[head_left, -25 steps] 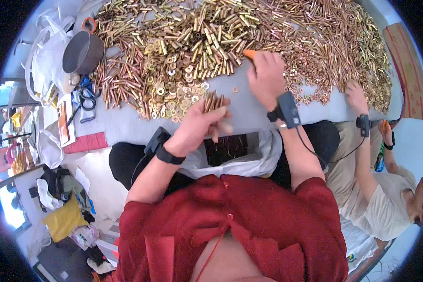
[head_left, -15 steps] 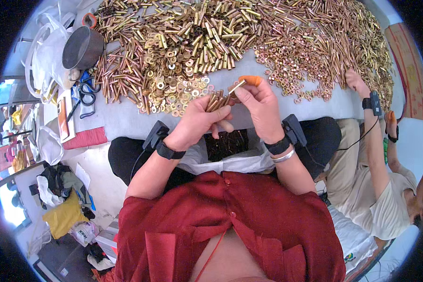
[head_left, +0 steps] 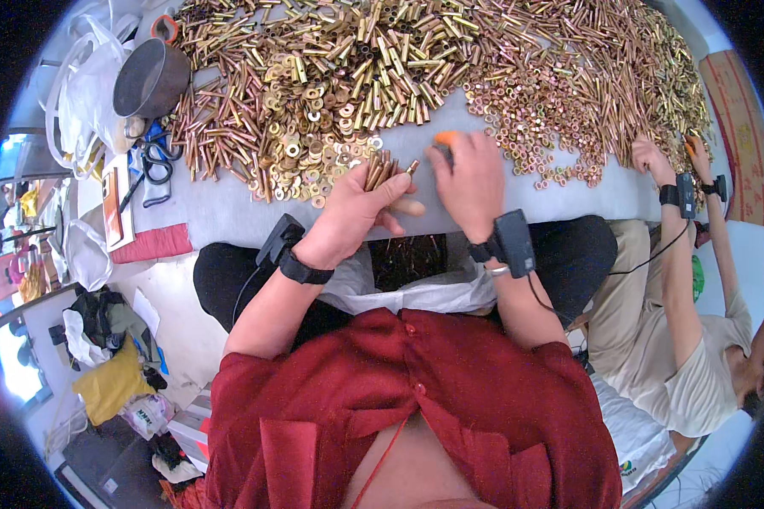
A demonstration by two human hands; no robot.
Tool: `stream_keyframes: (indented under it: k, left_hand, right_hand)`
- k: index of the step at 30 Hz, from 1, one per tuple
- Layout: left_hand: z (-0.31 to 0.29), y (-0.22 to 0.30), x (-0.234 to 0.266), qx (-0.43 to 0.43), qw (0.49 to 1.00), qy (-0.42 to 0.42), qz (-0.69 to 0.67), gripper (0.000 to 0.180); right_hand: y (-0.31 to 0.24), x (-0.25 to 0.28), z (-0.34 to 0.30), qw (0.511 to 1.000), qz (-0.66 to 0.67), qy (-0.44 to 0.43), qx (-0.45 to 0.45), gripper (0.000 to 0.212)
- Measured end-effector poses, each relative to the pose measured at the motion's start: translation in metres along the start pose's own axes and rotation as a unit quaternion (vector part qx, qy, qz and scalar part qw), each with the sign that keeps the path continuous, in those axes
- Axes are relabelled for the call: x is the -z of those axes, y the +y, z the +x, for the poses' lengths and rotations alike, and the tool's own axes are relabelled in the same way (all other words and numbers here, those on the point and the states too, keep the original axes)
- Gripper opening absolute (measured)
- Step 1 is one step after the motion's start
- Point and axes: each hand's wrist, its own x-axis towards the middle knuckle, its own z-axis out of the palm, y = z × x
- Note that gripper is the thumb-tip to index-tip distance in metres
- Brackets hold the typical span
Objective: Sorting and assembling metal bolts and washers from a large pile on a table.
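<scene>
My left hand (head_left: 352, 208) is closed around a small bunch of brass-coloured anchor bolts (head_left: 379, 173). One bolt (head_left: 412, 167) sticks up apart from the others beside its thumb. Just to the right, my right hand (head_left: 471, 182) hovers palm down over the grey table with its fingers loosely bent and the thumb a little apart. An orange finger cover (head_left: 450, 137) sits on one fingertip; no object shows in this hand. Flat washers (head_left: 314, 157) lie heaped beyond my left hand, and small nuts (head_left: 526, 119) are scattered beyond my right.
Metal sleeves (head_left: 395, 72) and rods (head_left: 221, 127) pile across the far table. A dark pot (head_left: 151, 78), scissors (head_left: 157, 161) and white plastic bags (head_left: 89, 93) are at the left. A dark-lined opening (head_left: 409, 261) is between my knees. At right, a co-worker's hands (head_left: 651, 157) reach into the pile.
My right hand has turned palm down and drawn away from my left; the metal tube it pinched no longer shows in it. The co-worker's second hand has moved up to the pile.
</scene>
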Motion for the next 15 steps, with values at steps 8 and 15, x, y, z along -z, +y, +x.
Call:
stream_keyframes:
  k: [8, 15]
  left_hand:
    - [0.002, -0.001, -0.002, -0.038, 0.997, 0.041, 0.045, 0.021]
    - [0.003, -0.003, 0.004, -0.023, 1.000, -0.021, 0.006, 0.016]
  right_hand:
    - [-0.008, 0.002, -0.005, 0.930, 0.327, -0.037, -0.163, 0.009]
    - [-0.026, 0.006, -0.024, 0.899, 0.404, -0.055, -0.156, 0.011]
